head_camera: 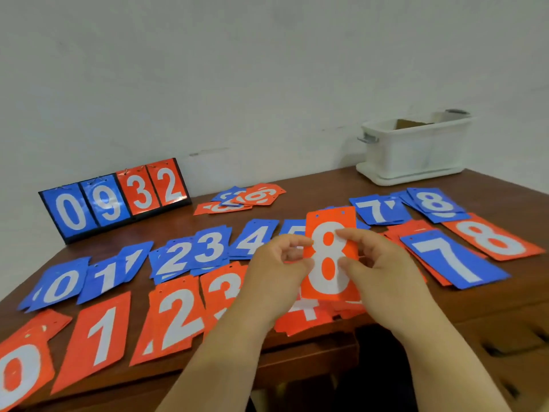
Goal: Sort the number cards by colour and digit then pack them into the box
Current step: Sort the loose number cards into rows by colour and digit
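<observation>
While both hands hold it upright above the middle of the table [312,185], a red card [329,257] printed with a white 8 faces the camera. The left hand [279,263] pinches its left long edge between curled thumb and fingertips. The right hand [377,263] pinches the right edge, thumb on the printed face. Neither hand holds anything else.

The card looks thin, light and glossy, probably laminated plastic that bends a little and may slide over its neighbours. Two small punched holes sit along its top edge. Gripping the long edges, as now, seems the surest hold.

Readable writing is digits only, with no brand in sight. At the back left, a flip scoreboard [116,200] reads 0 9 in blue and 3 2 in red. Across the middle, blue piles [208,248] run 0, 1, 2, 3, 4, 5, with 7 and 8 further right. Nearest the camera, red piles [178,316] show 0, 1, 2, 3, 4. Another red 8 [493,237] lies at the far right, just beside a lone blue 7 card [451,260]. A mixed heap [246,197] lies behind. The white box [416,150] stands at the back right corner, well apart from the held card.
</observation>
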### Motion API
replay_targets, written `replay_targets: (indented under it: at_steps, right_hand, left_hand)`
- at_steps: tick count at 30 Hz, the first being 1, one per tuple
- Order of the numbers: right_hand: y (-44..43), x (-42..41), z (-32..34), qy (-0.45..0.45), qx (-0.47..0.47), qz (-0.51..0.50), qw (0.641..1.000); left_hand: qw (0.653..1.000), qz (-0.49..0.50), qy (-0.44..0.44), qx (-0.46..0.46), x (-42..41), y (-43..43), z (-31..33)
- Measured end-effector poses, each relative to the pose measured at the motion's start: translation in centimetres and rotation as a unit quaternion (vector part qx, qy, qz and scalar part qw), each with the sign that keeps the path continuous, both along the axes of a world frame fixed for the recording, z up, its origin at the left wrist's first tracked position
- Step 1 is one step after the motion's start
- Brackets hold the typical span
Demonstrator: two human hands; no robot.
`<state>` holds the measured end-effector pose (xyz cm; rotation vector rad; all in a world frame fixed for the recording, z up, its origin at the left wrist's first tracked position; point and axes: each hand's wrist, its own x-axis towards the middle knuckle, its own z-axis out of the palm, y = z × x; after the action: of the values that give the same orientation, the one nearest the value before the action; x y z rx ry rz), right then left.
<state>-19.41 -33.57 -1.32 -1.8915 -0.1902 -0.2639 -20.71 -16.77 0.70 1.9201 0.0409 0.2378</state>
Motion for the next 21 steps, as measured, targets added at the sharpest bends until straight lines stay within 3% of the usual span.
replay_targets:
  at_steps: [7,14,18,21]
  right_hand:
    - [-8.7,-0.4,-0.5,0.023,0.007,-0.105,0.994]
    - [-12.5,0.2,-1.6,0.025,-0.029,-0.130,0.991]
    - [-13.5,0.9,-2.1,0.028,-0.113,-0.185,0.976]
    - [-14.3,1.5,-2.6,0.082,-0.246,-0.266,0.929]
  left_hand:
    - [0.996,-0.068,-0.011,0.048,1.6,-9.0,-0.7]
    - [0.991,-0.064,-0.019,0.118,2.1,-12.3,-1.3]
    - [0.993,-0.021,-0.029,0.116,2.4,-11.3,-1.3]
    - [0.994,0.007,-0.031,0.104,2.7,-10.4,-1.3]
